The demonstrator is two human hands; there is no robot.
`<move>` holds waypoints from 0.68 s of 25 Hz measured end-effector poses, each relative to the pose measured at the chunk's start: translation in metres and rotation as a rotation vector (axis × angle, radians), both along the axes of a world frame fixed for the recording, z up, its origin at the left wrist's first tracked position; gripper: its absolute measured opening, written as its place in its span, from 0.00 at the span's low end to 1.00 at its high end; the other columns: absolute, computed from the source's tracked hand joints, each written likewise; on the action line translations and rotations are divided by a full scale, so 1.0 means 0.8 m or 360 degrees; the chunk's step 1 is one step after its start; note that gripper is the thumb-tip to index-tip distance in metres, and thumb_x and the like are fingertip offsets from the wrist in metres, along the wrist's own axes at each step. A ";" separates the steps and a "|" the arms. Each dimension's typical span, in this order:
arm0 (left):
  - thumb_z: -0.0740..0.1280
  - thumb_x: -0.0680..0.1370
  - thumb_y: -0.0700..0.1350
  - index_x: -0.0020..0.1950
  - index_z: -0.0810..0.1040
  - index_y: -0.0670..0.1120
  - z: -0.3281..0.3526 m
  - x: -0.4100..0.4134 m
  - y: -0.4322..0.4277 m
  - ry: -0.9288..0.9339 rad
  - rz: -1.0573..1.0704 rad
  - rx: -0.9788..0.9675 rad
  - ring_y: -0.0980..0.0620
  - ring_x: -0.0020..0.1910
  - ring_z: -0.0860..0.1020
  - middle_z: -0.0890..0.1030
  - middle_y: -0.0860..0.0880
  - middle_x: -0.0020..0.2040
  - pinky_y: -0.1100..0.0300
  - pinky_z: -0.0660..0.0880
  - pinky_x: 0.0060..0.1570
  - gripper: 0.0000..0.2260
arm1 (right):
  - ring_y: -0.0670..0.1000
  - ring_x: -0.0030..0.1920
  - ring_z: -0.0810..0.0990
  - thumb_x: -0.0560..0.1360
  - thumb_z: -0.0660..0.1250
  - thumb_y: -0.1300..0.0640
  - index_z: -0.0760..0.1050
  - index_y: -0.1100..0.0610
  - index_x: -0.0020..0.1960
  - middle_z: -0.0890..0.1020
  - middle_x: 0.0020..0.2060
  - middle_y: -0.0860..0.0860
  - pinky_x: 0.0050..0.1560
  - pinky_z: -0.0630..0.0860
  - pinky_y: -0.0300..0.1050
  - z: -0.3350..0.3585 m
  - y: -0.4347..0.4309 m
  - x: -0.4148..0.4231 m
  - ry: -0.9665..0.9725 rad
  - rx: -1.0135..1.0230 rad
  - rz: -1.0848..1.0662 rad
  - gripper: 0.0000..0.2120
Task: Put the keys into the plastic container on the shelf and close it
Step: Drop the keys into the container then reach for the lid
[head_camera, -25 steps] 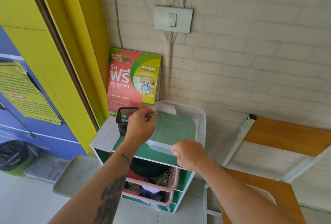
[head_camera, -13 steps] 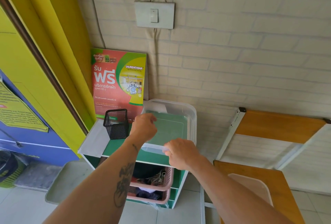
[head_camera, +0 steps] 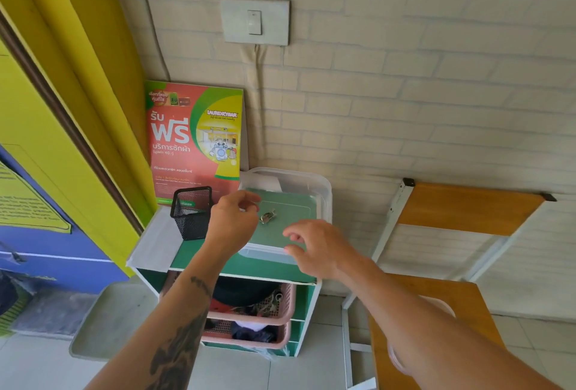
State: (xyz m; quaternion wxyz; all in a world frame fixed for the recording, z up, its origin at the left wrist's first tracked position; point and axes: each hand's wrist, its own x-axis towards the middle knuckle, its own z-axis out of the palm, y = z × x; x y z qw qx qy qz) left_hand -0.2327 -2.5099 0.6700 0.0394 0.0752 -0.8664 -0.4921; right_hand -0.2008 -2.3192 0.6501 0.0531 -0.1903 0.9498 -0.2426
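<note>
A clear plastic container (head_camera: 324,193) stands open on top of the green shelf (head_camera: 199,260), against the brick wall. A small bunch of metal keys (head_camera: 268,217) lies on the container's floor, near its left side. My left hand (head_camera: 232,221) hovers just left of the keys with its fingers loosely apart and nothing in them. Over the container's front rim, my right hand (head_camera: 316,247) has spread fingers and holds nothing. No lid sits on the container.
A black mesh cup (head_camera: 191,213) stands left of the container, with a red and green poster (head_camera: 194,143) behind it. Pink baskets (head_camera: 286,305) of clothes fill the shelf below. A grey tray (head_camera: 109,321) lies lower left, and a wooden table (head_camera: 467,210) stands on the right.
My left hand has let go of the keys, which now lie inside the container. My right hand has come off the front rim and opened.
</note>
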 end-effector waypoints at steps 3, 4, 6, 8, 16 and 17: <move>0.63 0.76 0.37 0.47 0.83 0.51 0.012 0.016 0.035 -0.0004 -0.0069 0.0216 0.49 0.40 0.84 0.85 0.50 0.43 0.55 0.80 0.41 0.11 | 0.47 0.51 0.80 0.76 0.65 0.49 0.78 0.54 0.63 0.84 0.54 0.50 0.52 0.79 0.48 0.010 0.049 0.018 0.0093 -0.0279 -0.0255 0.18; 0.63 0.76 0.37 0.47 0.82 0.51 0.015 0.021 0.053 -0.0003 -0.0110 0.0281 0.50 0.39 0.84 0.85 0.50 0.43 0.57 0.79 0.38 0.12 | 0.46 0.50 0.81 0.76 0.66 0.49 0.78 0.53 0.63 0.84 0.54 0.49 0.51 0.80 0.47 0.013 0.070 0.027 0.0112 -0.0345 -0.0348 0.18; 0.62 0.76 0.36 0.46 0.82 0.51 0.016 0.033 0.094 0.0009 -0.0214 0.0346 0.54 0.37 0.84 0.85 0.51 0.42 0.61 0.77 0.36 0.13 | 0.45 0.49 0.81 0.76 0.67 0.50 0.79 0.54 0.62 0.84 0.51 0.48 0.51 0.80 0.46 0.010 0.114 0.046 0.0134 -0.0478 -0.0533 0.17; 0.61 0.75 0.35 0.47 0.83 0.51 0.010 0.045 0.142 0.0004 -0.0314 0.0376 0.55 0.35 0.84 0.85 0.51 0.41 0.62 0.78 0.36 0.14 | 0.44 0.49 0.81 0.75 0.68 0.51 0.79 0.54 0.62 0.83 0.50 0.48 0.51 0.80 0.46 0.000 0.162 0.069 0.0096 -0.0527 -0.0698 0.17; 0.63 0.75 0.37 0.47 0.82 0.51 -0.109 0.100 0.320 -0.0556 -0.0696 0.0230 0.47 0.40 0.84 0.85 0.48 0.41 0.54 0.81 0.41 0.11 | 0.47 0.52 0.80 0.76 0.69 0.52 0.76 0.53 0.66 0.81 0.55 0.49 0.56 0.78 0.48 -0.122 0.326 0.177 -0.0376 -0.0416 -0.1262 0.19; 0.63 0.75 0.38 0.48 0.83 0.50 -0.127 0.103 0.333 -0.0632 -0.0703 0.0201 0.45 0.42 0.84 0.85 0.47 0.41 0.52 0.82 0.44 0.11 | 0.47 0.52 0.80 0.76 0.69 0.52 0.75 0.53 0.66 0.81 0.55 0.49 0.56 0.78 0.49 -0.138 0.339 0.186 -0.0414 -0.0406 -0.1308 0.20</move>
